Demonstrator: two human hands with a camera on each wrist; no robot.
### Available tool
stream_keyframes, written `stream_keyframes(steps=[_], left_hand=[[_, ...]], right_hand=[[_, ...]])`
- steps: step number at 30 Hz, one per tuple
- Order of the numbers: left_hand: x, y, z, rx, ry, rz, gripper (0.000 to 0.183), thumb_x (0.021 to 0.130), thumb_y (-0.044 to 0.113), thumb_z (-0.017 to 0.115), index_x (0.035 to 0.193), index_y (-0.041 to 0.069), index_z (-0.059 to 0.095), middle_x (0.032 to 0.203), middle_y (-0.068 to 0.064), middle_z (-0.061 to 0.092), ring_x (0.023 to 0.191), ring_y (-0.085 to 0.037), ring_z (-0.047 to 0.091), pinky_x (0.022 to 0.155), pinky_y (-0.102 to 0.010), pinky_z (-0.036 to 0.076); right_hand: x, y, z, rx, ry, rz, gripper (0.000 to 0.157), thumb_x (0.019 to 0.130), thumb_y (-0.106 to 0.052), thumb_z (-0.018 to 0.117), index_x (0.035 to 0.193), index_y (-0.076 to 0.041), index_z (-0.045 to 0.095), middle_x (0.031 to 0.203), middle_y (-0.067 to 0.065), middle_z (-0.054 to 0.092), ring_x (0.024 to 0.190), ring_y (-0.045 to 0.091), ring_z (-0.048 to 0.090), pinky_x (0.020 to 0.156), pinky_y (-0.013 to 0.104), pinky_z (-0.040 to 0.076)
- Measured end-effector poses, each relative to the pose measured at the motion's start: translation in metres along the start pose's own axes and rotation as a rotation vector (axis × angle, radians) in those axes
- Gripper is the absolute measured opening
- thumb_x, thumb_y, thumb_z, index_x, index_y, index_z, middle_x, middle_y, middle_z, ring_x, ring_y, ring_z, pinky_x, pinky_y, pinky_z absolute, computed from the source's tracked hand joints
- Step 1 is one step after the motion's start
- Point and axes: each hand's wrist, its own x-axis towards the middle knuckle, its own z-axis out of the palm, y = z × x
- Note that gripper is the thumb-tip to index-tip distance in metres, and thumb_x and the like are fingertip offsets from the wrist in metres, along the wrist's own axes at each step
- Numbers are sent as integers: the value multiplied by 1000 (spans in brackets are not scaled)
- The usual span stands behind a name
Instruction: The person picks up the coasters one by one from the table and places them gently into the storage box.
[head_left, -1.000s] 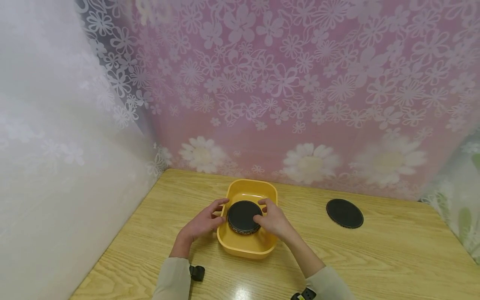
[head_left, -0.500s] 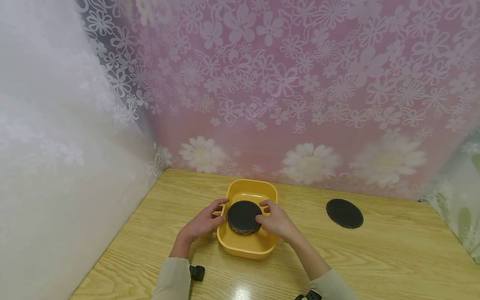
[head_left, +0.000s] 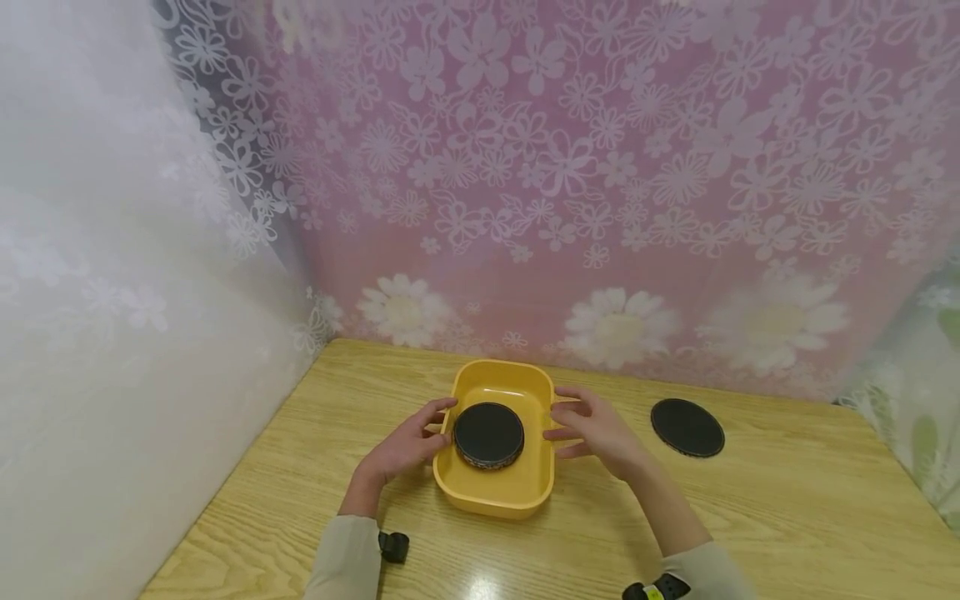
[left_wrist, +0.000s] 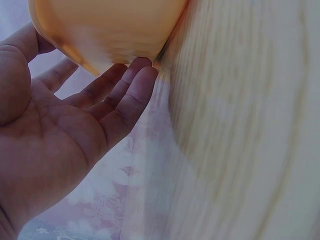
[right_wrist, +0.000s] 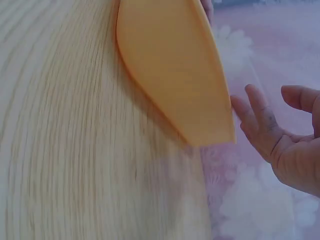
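A yellow rectangular basin [head_left: 495, 496] stands on the wooden table, with a stack of round black coasters [head_left: 489, 433] inside it, towards its left wall. My left hand [head_left: 405, 446] rests at the basin's left wall; the thumb and index finger reach over the rim. In the left wrist view its other fingers [left_wrist: 131, 102] lie extended against the outer wall [left_wrist: 120, 25]. My right hand [head_left: 603, 429] is spread beside the right wall, fingertips right at the rim and nothing held. The right wrist view shows its fingers [right_wrist: 257, 120] extended close to the basin's edge.
Another round black coaster [head_left: 687, 427] lies on the table [head_left: 787, 483] to the right of the basin. A pink floral curtain [head_left: 525, 208] hangs right behind the table's back edge, and a pale curtain [head_left: 150, 333] borders the left side.
My right hand has left the coaster stack inside the basin and moved right, over the rim to the outside of the right wall. The left hand, basin and coasters stay put.
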Motion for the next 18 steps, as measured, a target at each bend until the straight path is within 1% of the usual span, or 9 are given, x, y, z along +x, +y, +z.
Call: stream_keyframes(steps=[4,8,13,15,18], left_hand=[[0,-1,0,4,2,-9,62,97,17,56,155,18,34,150,-16,39,133,-37,45,92,-46,48],[0,-1,1,7,7,-15,63,96,17,57,155,19,35,150,-16,39,133,-37,44,93,-48,48],[0,-1,0,5,12,-17,62,96,16,57,154,19,35,149,-16,40,132,-36,46,93,-47,49],[0,-1,0,3,11,-15,62,96,16,57,155,19,35,149,-16,40,133,-36,45,92,-47,49],[0,-1,0,1,7,-10,63,96,16,57,155,19,35,150,-16,39,133,-36,44,91,-45,49]], right_hand=[[-6,8,-25,9,37,25,67,103,-27,55,156,-5,22,151,32,33,115,43,62,86,51,54],[-12,17,-52,-42,104,49,70,103,-27,54,158,-4,18,152,33,29,115,41,62,85,47,55],[-17,31,-85,-98,181,79,72,104,-26,52,158,-1,13,148,34,29,113,36,65,85,42,56],[-19,36,-95,-111,203,91,72,104,-25,51,158,1,10,146,34,28,113,35,64,86,42,56],[-24,43,-107,-132,242,106,72,104,-23,49,157,4,8,143,34,31,108,30,67,85,39,56]])
